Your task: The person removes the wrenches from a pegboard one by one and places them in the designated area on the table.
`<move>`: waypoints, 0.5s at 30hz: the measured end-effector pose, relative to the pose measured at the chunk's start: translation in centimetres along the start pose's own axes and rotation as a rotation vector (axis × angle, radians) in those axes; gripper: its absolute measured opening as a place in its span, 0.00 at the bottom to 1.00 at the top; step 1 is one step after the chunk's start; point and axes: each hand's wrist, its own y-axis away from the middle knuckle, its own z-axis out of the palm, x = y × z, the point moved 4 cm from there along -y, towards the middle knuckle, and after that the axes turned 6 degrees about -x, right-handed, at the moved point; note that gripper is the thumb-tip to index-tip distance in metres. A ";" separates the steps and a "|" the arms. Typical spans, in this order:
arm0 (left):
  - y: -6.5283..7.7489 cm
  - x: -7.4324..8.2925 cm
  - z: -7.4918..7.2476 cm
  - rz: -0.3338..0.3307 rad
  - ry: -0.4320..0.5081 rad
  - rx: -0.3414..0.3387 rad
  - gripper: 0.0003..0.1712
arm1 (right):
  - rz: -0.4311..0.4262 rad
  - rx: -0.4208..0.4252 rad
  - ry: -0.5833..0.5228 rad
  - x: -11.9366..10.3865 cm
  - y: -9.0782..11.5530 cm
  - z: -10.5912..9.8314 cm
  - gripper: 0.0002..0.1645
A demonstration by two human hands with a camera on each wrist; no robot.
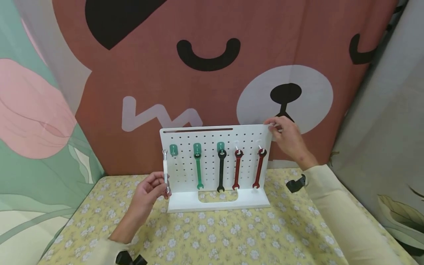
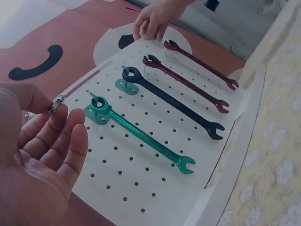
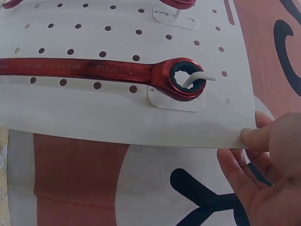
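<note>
Between thumb and fingers, my left hand (image 1: 149, 191) pinches a silver wrench (image 1: 165, 167) near its lower end, upright at the left edge of a white pegboard (image 1: 185, 173). In the left wrist view only a small end of the silver wrench (image 2: 57, 102) shows. My right hand (image 1: 289, 140) grips the board's top right corner with thumb and fingers. From hooks on the board hang a green wrench (image 1: 199, 171), a black wrench (image 1: 221, 171) and two red wrenches, one inner (image 1: 237, 171) and one outer (image 1: 259, 171). A green hook (image 1: 173, 150) at the far left bears no wrench.
The pegboard stands on a white base (image 1: 185, 202) with a cutout, on a table with a yellow floral cloth (image 1: 212, 235). Behind it hangs a brown curtain (image 1: 139, 73) with a bear print. Grey fabric (image 1: 381, 121) hangs at the right.
</note>
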 end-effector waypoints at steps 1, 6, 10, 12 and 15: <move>0.1 0.1 0.0 0.006 -0.012 -0.004 0.14 | -0.002 0.002 -0.002 0.0 0.0 0.0 0.12; 0.6 0.3 -0.6 0.028 -0.056 -0.005 0.14 | -0.021 0.009 -0.007 0.1 0.0 0.1 0.12; 1.1 0.1 -1.3 0.001 -0.111 0.016 0.14 | -0.027 0.010 -0.006 0.0 0.0 0.1 0.11; 1.4 -0.1 -1.6 -0.021 -0.149 0.020 0.14 | -0.023 0.013 -0.004 0.0 0.0 0.1 0.11; 1.9 -0.7 -2.2 -0.065 -0.217 0.019 0.14 | -0.018 0.020 0.002 0.0 0.0 0.2 0.11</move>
